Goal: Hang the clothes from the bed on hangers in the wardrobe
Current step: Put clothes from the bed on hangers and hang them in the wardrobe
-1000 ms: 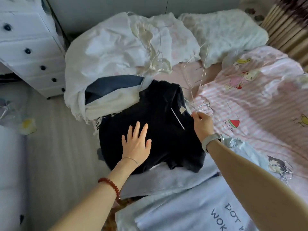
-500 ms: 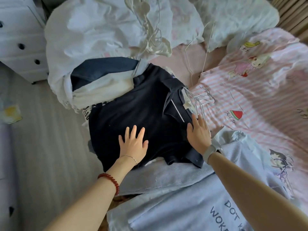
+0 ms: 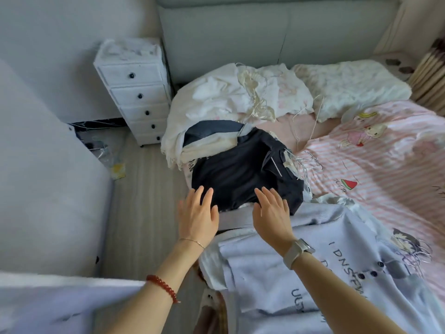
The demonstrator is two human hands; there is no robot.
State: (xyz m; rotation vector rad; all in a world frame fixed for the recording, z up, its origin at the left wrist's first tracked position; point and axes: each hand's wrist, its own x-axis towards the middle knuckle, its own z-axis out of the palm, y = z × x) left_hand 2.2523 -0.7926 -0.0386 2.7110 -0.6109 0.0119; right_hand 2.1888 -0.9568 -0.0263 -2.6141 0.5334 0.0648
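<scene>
Fingers of left hand [image 3: 198,216] and right hand [image 3: 272,213] straight, spread, tips over half-buried black shirt [image 3: 240,172].

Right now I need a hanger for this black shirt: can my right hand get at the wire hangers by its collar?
Probably yes: the right hand is open at the black shirt's hem, nothing covers the wire hangers.

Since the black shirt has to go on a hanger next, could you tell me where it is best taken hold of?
Probably at the collar end of the black shirt, coming from the right, where the wire hangers lie beside it. The shirt lies flat with its collar open toward them. Both the left hand and the right hand hover open at the near hem, gripping nothing.
</scene>
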